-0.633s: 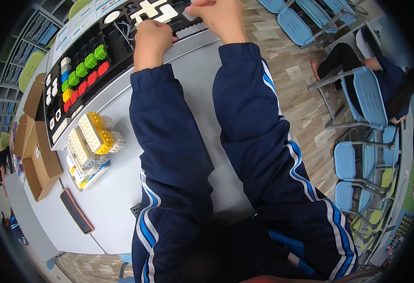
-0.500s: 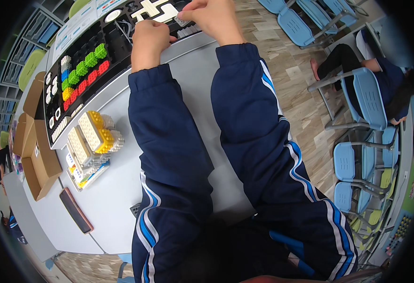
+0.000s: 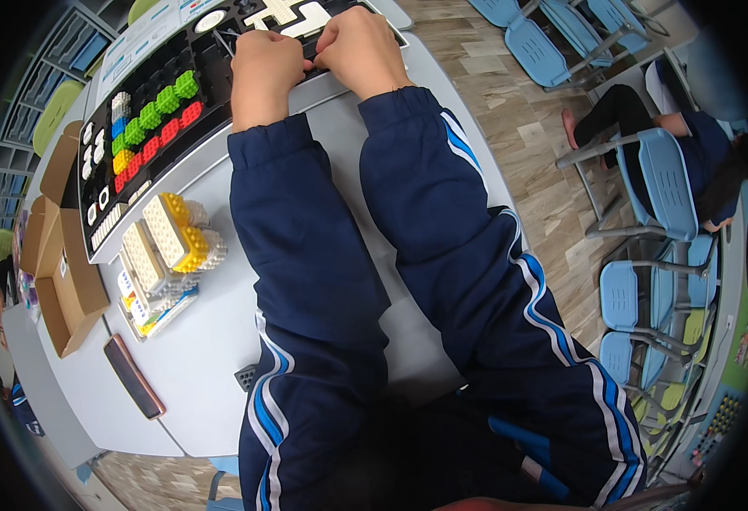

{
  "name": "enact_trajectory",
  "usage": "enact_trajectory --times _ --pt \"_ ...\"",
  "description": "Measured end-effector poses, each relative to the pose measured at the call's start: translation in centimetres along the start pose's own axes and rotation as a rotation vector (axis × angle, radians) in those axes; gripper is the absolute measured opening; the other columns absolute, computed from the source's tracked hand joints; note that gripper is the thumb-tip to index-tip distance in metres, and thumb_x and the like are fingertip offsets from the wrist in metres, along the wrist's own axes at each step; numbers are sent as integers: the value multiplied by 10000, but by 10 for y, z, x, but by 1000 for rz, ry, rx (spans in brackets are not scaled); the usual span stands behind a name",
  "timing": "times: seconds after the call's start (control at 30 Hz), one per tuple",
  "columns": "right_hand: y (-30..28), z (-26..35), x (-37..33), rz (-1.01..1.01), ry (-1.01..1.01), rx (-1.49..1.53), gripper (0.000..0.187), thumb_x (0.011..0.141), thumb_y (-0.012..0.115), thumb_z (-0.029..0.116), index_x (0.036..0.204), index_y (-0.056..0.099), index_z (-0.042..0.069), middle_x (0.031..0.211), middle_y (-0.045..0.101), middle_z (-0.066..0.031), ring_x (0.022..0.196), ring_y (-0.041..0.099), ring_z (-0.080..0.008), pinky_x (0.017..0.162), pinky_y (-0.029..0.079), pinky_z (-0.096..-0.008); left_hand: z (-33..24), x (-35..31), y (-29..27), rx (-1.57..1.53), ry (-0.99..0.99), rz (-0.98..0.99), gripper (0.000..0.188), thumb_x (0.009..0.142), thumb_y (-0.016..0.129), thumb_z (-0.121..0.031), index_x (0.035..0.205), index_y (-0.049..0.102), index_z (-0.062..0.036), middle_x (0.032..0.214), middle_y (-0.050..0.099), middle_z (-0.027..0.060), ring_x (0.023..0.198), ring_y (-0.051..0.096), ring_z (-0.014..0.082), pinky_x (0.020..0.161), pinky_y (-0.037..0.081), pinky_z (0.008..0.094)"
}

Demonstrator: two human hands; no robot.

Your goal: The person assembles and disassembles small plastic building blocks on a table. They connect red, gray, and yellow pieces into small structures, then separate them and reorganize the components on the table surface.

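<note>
My left hand and my right hand meet over the near edge of a black parts tray. The fingers of both are closed, thumbs and fingertips pinched close together. Whatever lies between them is hidden. Just beyond the right hand, white and cream flat building pieces lie in the tray. A round white ring sits past the left hand. Further left, the tray holds rows of green studded blocks and red ones, beside a few yellow, blue and grey blocks.
Cream and yellow studded blocks stand stacked on the white table left of my forearms. Near them are an open cardboard box and a phone. A small dark grey piece lies by my left sleeve. Blue chairs and a seated person are at right.
My right hand has moved left and down, from the white pieces to my left hand's fingertips. The small grey piece it held is out of sight. My left hand has barely moved.
</note>
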State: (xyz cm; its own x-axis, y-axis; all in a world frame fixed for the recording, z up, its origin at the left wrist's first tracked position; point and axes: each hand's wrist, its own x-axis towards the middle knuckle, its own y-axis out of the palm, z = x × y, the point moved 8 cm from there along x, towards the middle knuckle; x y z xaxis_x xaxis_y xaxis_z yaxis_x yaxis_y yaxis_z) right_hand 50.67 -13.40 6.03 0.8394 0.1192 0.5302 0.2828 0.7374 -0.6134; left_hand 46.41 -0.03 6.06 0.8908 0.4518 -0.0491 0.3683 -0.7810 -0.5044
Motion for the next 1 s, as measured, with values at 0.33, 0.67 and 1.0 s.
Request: enact_trajectory --times 0.33,0.67,1.0 --pt "-27 -12 23 149 111 613 95 723 749 76 771 718 -1 651 675 -81 588 628 -131 552 485 -286 0 3 15 65 24 92 297 839 465 -36 1037 657 72 855 703 164 796 713 192 606 493 242" --pt "-42 -14 33 81 71 702 76 794 728 44 811 697 -23 707 684 -57 625 609 -94 574 470 -247 7 14 21 123 79 -57 260 859 552 -121 946 684 86 746 712 144 699 712 189 610 526 284" --pt "-50 -23 36 47 66 683 75 800 724 39 833 703 -25 718 684 -52 620 597 -92 584 469 -240 -5 -2 4 251 53 -141 291 804 515 -122 960 707 32 767 728 134 765 720 209 763 532 323"
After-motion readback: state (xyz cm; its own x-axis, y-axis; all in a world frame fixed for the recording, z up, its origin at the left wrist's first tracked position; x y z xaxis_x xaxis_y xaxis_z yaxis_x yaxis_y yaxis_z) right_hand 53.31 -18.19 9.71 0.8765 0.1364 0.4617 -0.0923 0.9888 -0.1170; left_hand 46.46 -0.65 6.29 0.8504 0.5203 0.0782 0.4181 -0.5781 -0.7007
